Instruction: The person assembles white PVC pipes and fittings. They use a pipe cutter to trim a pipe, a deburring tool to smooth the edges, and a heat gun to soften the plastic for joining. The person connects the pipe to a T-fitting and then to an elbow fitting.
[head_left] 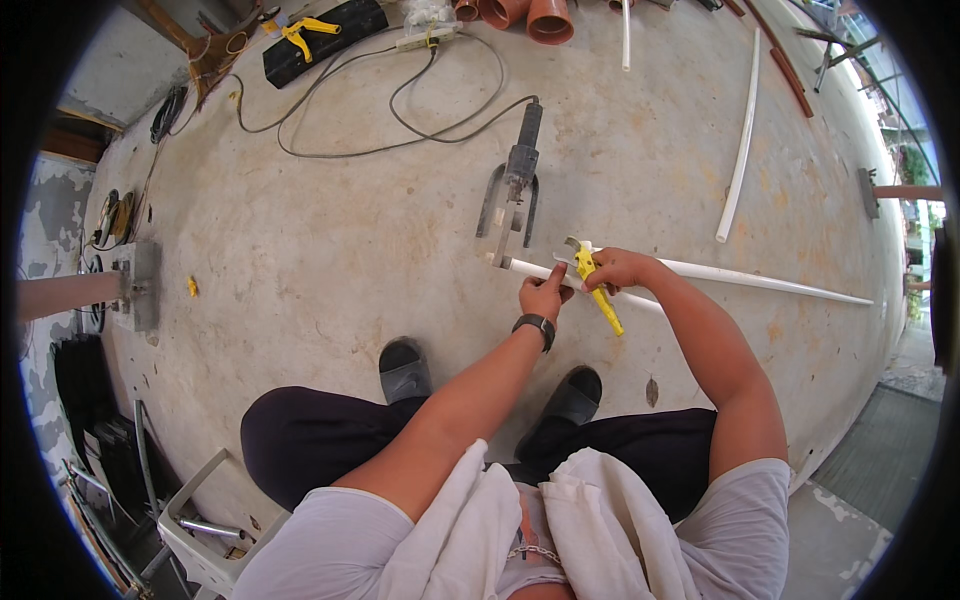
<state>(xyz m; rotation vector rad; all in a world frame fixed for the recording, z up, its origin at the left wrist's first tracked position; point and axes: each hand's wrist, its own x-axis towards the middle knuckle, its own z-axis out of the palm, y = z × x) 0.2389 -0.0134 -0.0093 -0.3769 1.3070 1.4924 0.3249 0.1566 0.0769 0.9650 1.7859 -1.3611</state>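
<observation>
in the head view, the left hand [545,293] was wrapped narrowly about a white pipe [530,268], thumb along the top, a little way back from the pipe's far end. the right hand [617,268], just to its right, had its fingers curled round a yellow-handled cutter [604,300], whose metal head pointed forward and lay near the pipe; whether the blade touched it could not be told. the pipe ran from ahead and left of the left hand, through that grip, and back toward the right, passing under the right forearm. just beyond the left hand, a corded electric tool [521,165] stood on a black forked stand [488,200], its lower metal end close to the pipe's tip, though contact there was unclear. a second white pipe [760,281] stretched away to the right of the right hand, and a third pipe [740,150] lay farther off, ahead and right. the step in hand seemed to be bringing the cutter up to the held pipe. the next move, as judged from this pose, called for a steady left grip, the cutter's mouth set squarely across the pipe, and the left fingers clear of the blade.
</observation>
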